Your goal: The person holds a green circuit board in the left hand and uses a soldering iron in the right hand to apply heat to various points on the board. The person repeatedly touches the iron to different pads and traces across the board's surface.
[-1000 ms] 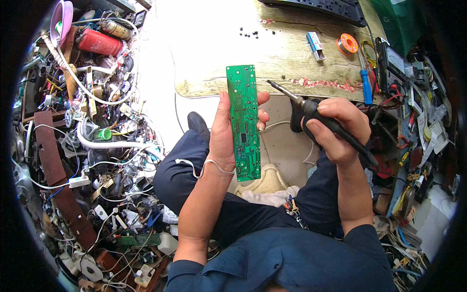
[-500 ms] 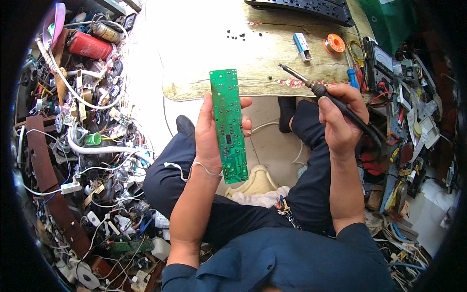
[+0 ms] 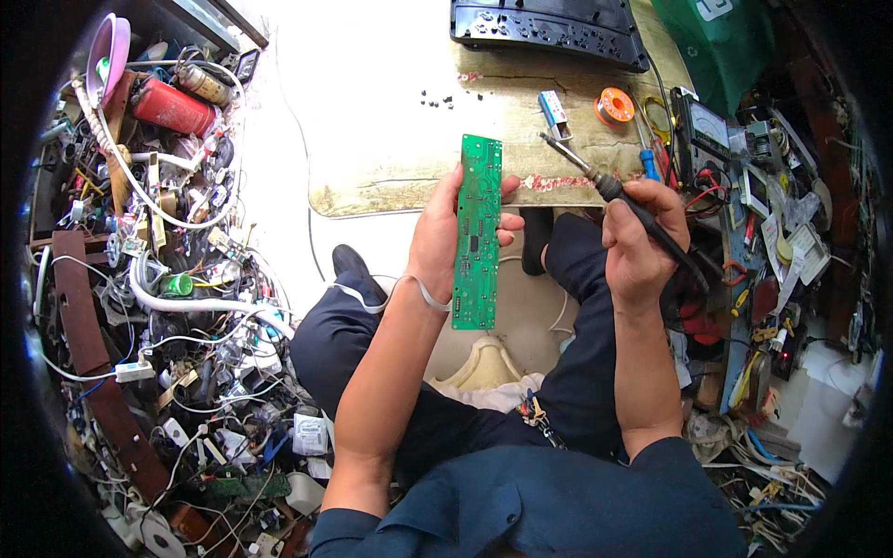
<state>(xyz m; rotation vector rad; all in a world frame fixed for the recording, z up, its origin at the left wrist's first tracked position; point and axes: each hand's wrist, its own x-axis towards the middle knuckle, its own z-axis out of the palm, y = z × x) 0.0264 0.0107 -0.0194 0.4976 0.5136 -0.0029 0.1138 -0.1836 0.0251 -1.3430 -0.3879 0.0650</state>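
Wood-grained, pale table top (image 3: 372, 177) stretched out beyond the long, narrow green circuit board (image 3: 478, 232), whose upper end overlapped its front edge in the view. The person's left hand (image 3: 437, 237) gripped that board near its middle, thumb along the left edge and fingertips showing past the right (a flat white cord (image 3: 430, 298) circled the wrist). To the right of the board, the right hand (image 3: 645, 244) was closed around a black-handled soldering iron (image 3: 609, 187) with a slim metal shaft; its tip pointed up and leftward, level with the board's top end and apart from it.

Past the board lay scattered small black pieces (image 3: 437, 99); to its upper right were a small blue-and-white box (image 3: 554, 113), a round orange spool (image 3: 614, 106) and a large black plastic panel (image 3: 549, 37). Well left of the board rose a jumbled heap of cables and parts (image 3: 209, 353).
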